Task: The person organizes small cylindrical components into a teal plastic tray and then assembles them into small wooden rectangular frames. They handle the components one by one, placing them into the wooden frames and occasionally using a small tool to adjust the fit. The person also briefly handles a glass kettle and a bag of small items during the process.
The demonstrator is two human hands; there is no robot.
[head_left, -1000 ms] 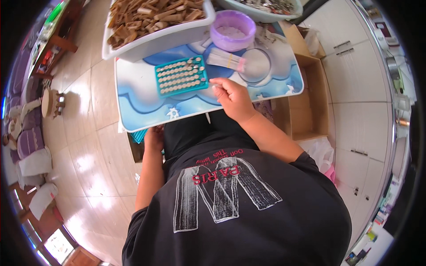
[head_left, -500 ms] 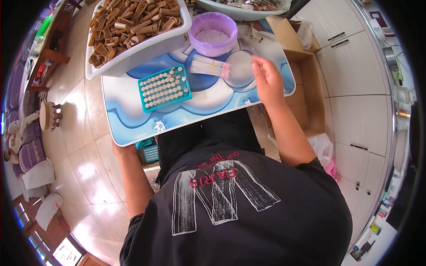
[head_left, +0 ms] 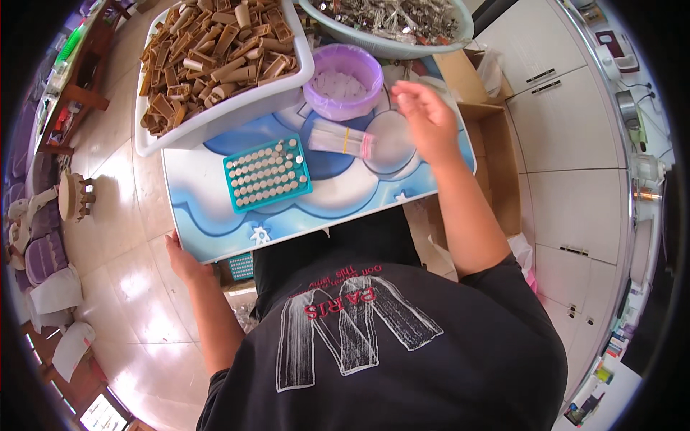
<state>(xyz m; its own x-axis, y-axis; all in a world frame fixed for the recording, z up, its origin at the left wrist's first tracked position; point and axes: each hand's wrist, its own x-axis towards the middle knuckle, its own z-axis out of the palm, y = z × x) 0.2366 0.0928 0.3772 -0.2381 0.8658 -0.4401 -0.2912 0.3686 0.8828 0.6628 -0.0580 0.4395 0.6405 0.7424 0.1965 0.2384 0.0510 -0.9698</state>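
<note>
teal tray (head_left: 277,199) of round pieces (head_left: 260,171) lies left of centre on the surface (head_left: 345,190), long axis roughly along its near edge, leftward and nearward from the half-open fingers (head_left: 424,95) of the right hand (head_left: 433,128) (nothing visibly held); the left hand (head_left: 189,261), closer, is at the near left corner, grip unclear

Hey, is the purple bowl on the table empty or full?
Partly filled: the purple bowl holds some whitish pieces, and its inner wall shows above them.
</note>
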